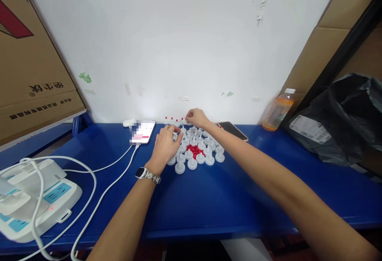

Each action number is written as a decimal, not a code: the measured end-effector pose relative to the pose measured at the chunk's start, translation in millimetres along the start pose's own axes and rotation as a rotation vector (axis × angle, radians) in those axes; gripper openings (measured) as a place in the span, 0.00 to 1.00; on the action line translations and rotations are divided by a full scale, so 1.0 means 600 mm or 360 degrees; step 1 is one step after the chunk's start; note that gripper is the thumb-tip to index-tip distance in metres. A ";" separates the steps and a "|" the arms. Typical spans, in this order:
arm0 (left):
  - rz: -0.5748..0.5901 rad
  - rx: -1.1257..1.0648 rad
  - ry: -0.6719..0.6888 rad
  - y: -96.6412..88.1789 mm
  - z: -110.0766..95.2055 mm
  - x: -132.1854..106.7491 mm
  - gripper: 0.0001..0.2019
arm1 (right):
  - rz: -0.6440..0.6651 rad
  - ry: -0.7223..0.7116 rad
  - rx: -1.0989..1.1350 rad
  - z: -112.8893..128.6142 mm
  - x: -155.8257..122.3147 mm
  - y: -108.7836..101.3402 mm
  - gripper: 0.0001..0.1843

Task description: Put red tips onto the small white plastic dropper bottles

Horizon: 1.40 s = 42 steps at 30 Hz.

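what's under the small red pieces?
Nothing visible directly under them: the red pieces cover it. White plastic pieces surround them; blue table shows in front.

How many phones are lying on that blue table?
2: a lit phone to the left of the left hand, and a dark-screened phone to the right of the right hand. No others show.

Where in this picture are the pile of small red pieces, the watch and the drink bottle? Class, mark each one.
Pile of small red pieces (195, 150): head view, middle of the pile.
Watch (140, 172): head view, its dark face.
Drink bottle (278, 111): head view, middle of its body.
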<state>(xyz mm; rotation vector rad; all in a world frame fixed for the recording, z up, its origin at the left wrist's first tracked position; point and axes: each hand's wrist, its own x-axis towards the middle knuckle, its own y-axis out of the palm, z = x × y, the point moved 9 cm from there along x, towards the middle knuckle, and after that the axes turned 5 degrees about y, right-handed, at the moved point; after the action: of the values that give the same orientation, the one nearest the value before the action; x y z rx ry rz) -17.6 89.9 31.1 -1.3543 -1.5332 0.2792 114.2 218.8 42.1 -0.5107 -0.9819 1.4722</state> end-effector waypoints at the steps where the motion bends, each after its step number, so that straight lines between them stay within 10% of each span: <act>1: -0.0032 -0.0040 0.0035 -0.001 -0.006 -0.001 0.13 | -0.0011 0.0003 0.0099 -0.002 -0.016 -0.011 0.06; 6: -0.0064 -0.0323 0.0238 0.005 -0.049 -0.004 0.24 | -0.0010 -0.0013 0.1058 -0.014 -0.120 -0.031 0.19; 12: 0.0004 -0.0603 0.0343 0.003 -0.086 -0.006 0.19 | -0.0084 -0.0179 0.0945 -0.003 -0.191 -0.026 0.28; 16: 0.0057 -0.0653 0.0448 0.001 -0.100 -0.009 0.18 | 0.0053 -0.0215 0.1083 0.007 -0.196 -0.020 0.28; 32: 0.0180 -0.1352 -0.0235 0.045 -0.060 0.001 0.29 | -0.0385 -0.0464 0.0630 0.051 -0.238 -0.078 0.25; 42: -0.0014 -0.0735 0.0404 -0.018 -0.107 -0.002 0.16 | 0.0165 -0.0051 0.1628 0.020 -0.198 -0.015 0.30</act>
<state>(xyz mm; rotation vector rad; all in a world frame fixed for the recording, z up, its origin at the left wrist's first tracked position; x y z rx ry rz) 25.8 57.5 66.9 -1.6649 -1.4367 -0.2632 130.1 101.2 28.0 0.2149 -0.1311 1.8455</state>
